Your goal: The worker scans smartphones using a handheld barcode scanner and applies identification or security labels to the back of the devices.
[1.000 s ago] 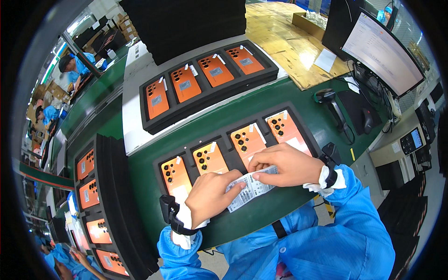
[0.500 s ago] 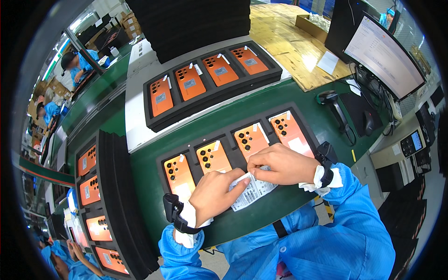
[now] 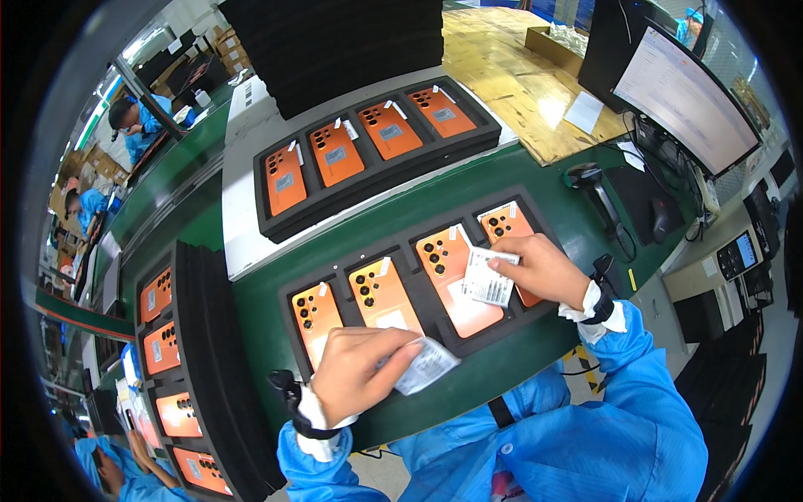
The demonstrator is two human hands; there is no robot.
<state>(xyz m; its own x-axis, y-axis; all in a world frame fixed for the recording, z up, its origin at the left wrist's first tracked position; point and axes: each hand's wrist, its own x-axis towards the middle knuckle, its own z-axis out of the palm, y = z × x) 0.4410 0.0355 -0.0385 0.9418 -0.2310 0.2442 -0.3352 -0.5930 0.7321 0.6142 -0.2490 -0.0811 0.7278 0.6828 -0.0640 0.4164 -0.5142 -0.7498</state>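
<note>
In front of me a black foam tray (image 3: 527, 201) holds several orange phones, backs up, with round black camera lenses and small white tabs at their tops. My right hand (image 3: 544, 269) pinches a white printed label sheet (image 3: 488, 280) over the phone (image 3: 458, 314) second from the right. It partly covers the rightmost phone (image 3: 505, 222) too. My left hand (image 3: 361, 368) grips another white label sheet (image 3: 430, 368), tilted and slightly blurred, at the tray's near edge. That hand hides the lower part of the leftmost phone (image 3: 315, 316). Beside it, one more phone (image 3: 379, 293) lies in its slot.
Behind stands a stack of black trays (image 3: 376, 171) with more orange phones on top. Another tray stack (image 3: 213, 360) is at left. To the right are a barcode scanner (image 3: 598, 197), a mouse (image 3: 661, 219), a monitor (image 3: 690, 100) and a printer (image 3: 719, 263). Co-workers sit far left.
My hands, together on the white label paper before, have moved apart. Each now holds a separate sheet: the right up over the phones, the left lower and to the left.
</note>
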